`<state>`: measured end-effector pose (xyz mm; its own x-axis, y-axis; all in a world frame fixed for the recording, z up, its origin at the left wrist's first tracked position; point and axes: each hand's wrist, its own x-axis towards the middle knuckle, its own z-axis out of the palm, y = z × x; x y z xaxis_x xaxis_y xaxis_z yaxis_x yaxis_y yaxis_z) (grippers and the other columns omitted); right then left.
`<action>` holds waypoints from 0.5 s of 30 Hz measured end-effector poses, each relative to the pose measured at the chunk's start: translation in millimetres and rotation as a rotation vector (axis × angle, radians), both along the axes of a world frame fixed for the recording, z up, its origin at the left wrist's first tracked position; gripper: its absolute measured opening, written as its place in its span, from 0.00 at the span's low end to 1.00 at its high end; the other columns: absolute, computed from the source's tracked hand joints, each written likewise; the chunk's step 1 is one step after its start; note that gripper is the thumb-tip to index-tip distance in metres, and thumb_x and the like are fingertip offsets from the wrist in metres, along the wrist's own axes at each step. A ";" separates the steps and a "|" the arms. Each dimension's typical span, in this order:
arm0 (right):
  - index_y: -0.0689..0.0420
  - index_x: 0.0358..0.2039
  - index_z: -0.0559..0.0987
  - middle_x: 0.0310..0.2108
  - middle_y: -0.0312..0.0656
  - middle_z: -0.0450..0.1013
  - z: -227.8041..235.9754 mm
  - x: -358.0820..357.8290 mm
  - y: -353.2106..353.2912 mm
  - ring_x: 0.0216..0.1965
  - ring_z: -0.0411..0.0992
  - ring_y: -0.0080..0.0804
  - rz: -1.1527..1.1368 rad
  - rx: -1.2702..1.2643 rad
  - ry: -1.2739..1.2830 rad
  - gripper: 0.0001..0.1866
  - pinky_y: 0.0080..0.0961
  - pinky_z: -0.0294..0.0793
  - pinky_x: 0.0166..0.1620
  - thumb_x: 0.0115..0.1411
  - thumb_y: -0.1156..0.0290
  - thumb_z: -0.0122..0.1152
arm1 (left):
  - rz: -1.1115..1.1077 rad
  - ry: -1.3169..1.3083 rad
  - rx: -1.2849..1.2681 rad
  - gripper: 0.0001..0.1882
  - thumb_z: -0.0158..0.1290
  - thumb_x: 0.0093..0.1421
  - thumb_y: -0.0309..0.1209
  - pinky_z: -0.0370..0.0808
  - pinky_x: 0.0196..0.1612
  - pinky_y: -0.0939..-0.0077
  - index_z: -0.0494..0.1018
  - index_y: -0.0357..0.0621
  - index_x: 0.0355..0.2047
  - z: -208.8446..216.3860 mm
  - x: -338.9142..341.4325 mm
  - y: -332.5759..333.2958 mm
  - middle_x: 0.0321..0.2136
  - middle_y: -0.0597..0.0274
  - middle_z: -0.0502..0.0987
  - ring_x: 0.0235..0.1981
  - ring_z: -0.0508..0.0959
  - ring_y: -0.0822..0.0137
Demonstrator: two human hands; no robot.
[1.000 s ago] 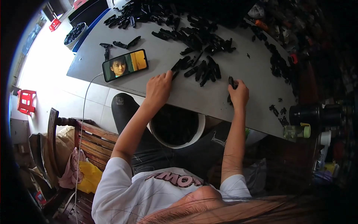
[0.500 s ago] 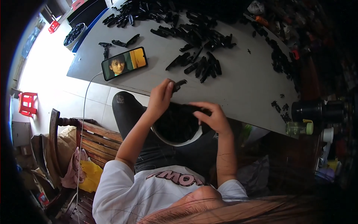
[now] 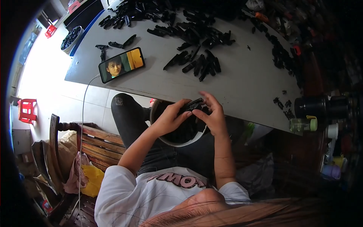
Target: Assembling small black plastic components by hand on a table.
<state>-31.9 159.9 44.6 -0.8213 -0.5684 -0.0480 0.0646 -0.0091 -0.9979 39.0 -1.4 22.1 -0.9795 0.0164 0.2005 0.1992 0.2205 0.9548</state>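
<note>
1. The desk (image 3: 242,72) is the largest thing here. Its middle and near side are mostly bare, which gives the hands open room; its near edge slants just beyond them.
2. The heap of black parts (image 3: 189,32) covers the far side, with a small cluster (image 3: 204,65) lying nearer, probably so that pieces are within easy reach.
3. The bucket (image 3: 181,145) stands between the person's legs at the near edge, likely to sit right beneath the hands. Its rim curves close under both wrists, leaving less room below than over the desk; the dark contents are hard to make out.
4. The left hand (image 3: 168,119) has its grip pinching a part between thumb and fingers, seemingly to steady it.
5. The right hand (image 3: 215,117) has its thumb against that part and its fingers raised apart; whether its grip also pinches something, I cannot tell.
6. The phone (image 3: 121,65) lies tilted by the left stretch of the edge, probably to be seen while clear of the hands.
7. The held black part (image 3: 192,106) is above the bucket, between both hands.
</note>
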 end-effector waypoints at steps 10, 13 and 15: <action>0.63 0.50 0.67 0.34 0.35 0.69 -14.1 13.2 6.2 0.33 0.66 0.18 0.026 -0.010 -0.065 0.29 0.13 0.68 0.34 0.49 0.69 0.66 | -0.016 -0.038 0.150 0.19 0.50 0.57 0.27 0.69 0.36 0.76 0.62 0.34 0.48 -10.0 12.5 7.3 0.30 0.49 0.72 0.29 0.72 0.64; 0.63 0.46 0.69 0.33 0.34 0.69 -16.2 12.8 8.3 0.32 0.66 0.17 0.073 -0.017 -0.128 0.24 0.13 0.68 0.33 0.49 0.70 0.66 | -0.007 -0.080 0.120 0.17 0.50 0.57 0.27 0.68 0.34 0.77 0.64 0.34 0.46 -4.9 15.8 6.9 0.29 0.50 0.72 0.28 0.71 0.63; 0.62 0.41 0.70 0.31 0.34 0.69 -22.2 15.5 10.4 0.31 0.66 0.17 0.093 -0.073 -0.150 0.19 0.12 0.67 0.33 0.50 0.71 0.65 | -0.095 -0.241 -0.031 0.15 0.48 0.58 0.27 0.68 0.34 0.76 0.64 0.33 0.44 -3.2 18.0 1.4 0.28 0.53 0.70 0.28 0.69 0.66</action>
